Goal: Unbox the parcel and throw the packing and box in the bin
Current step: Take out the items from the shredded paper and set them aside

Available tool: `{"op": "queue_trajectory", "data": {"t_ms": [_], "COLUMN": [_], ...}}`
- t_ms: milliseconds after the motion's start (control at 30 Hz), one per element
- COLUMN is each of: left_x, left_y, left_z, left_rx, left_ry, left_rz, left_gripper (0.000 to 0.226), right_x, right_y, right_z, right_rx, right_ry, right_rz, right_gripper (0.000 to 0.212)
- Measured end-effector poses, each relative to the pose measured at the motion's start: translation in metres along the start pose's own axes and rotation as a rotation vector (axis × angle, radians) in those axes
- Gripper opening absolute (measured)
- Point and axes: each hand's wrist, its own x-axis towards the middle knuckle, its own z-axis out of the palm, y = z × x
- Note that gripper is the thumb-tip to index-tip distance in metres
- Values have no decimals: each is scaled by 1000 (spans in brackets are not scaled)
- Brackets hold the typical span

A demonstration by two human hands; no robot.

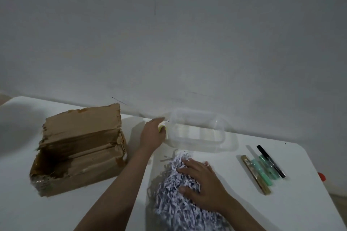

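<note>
Room: a plain grey-white wall (pixel 169 33), matte, with a few thin dark marks; the light is dim
Table: a white table (pixel 262 212) with a smooth top and a rounded right corner, pushed against the wall
Box: a brown cardboard box (pixel 78 155) stands at the left of the table, open on the top; its flaps are torn and wrinkled, the edges are rough, and darker stains show on the inner walls
Packing: a loose heap of shredded paper (pixel 174 199), thin crinkled strips in white and grey, lies on the table in front of the person, apart from the box
Container: a clear plastic container (pixel 199 133), rectangular with rounded corners and glossy walls, sits near the wall, behind the shredded paper
Left hand: the left hand (pixel 153 133) reaches to the left end of the container; the fingers are curled together around a small pale yellow object (pixel 161 128), whose shape I cannot tell, and they touch the container's edge
Right hand: the right hand (pixel 202 184) lies flat, palm down, on the shredded paper, with the fingers spread apart and pressing on the strips, not closed around them
Pens: several slim pens (pixel 262 169) lie side by side at the right, one gold, some translucent green, one black
Red object: a small red object (pixel 321 176) shows at the right edge of the table, partly hidden
</note>
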Motion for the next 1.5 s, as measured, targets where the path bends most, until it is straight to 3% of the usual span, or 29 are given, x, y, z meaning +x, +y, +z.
{"op": "queue_trajectory", "data": {"t_ms": [133,333,533,700,867,967,1033,1100,1167,1333,1500], "left_x": [29,40,43,40,-24,-74,-97,-114,-126,-138,-132], "left_y": [-3,3,-2,-6,18,14,1,-10,-16,-5,24], "left_z": [8,17,20,9,-16,-14,-6,1,5,1,3], "left_rx": [24,116,94,-95,-281,-230,-151,-107,-99,-88,-95], "left_ry": [13,114,114,104,229,171,101,18,-1,-42,-264], "left_rz": [-106,-170,-175,-179,12,211,316,352,375,294,134], "left_gripper": [29,16,12,15,11,26,23,13,20,57,58], "right_x": [-1,-2,-2,-2,-1,-2,-3,-6,-10,-29,-58], "right_y": [-3,-6,-5,-2,0,2,3,4,5,5,13], "right_z": [-1,-4,-2,-2,0,2,3,3,0,-17,-19], "right_rx": [20,16,17,35,42,87,153,191,211,242,252], "right_ry": [18,16,48,60,59,132,251,376,481,618,632], "right_rz": [9,15,-2,-20,-33,-58,-74,-84,-98,-92,8], "right_gripper": [44,41,45,52,51,51,44,40,43,51,59]}}
